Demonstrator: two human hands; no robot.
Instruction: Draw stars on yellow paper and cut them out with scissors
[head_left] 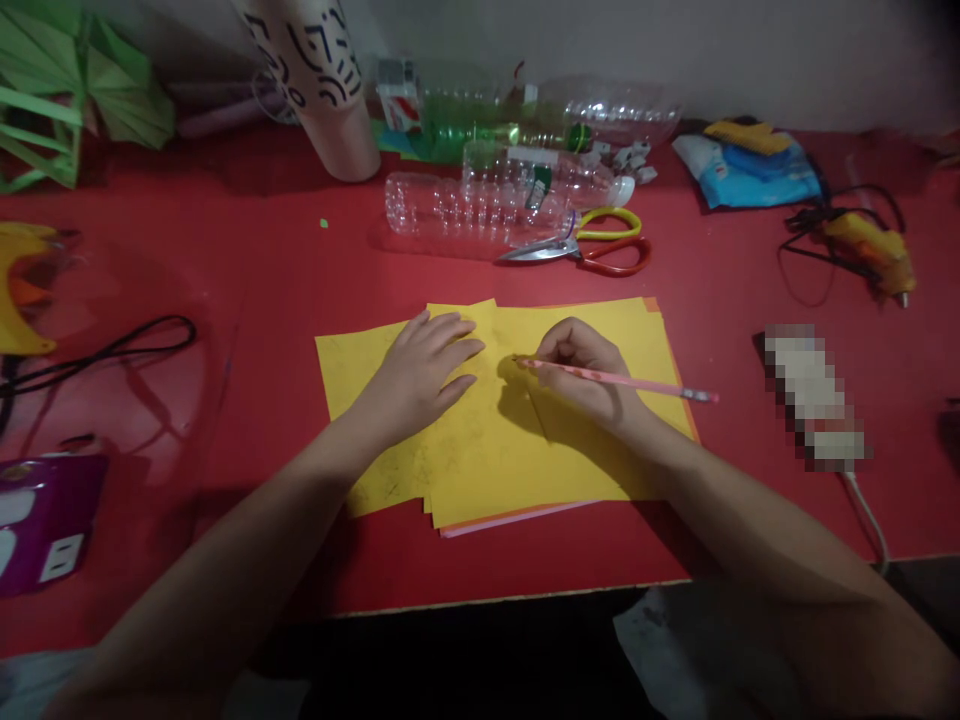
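Yellow sheets of paper (510, 460) lie stacked on the red table, with orange and pink edges showing beneath. Over their left part rests my left hand (427, 370), flat with its fingers spread. My right hand (589, 370) grips a pink pencil (645, 382) in a writing hold, its tip at the paper's middle. Below the tip a thin dark line runs down the top sheet. Faint grey marks show on the left sheet. Just beyond the paper lie scissors (611, 268) with one yellow and one red handle.
Clear plastic bottles (442, 205) and a patterned tumbler (330, 110) stand or lie at the back. To the right are a yellow glue gun (870, 250), a blue packet (757, 175) and a blurred-out corded device (814, 395). A purple object (56, 510) sits at left.
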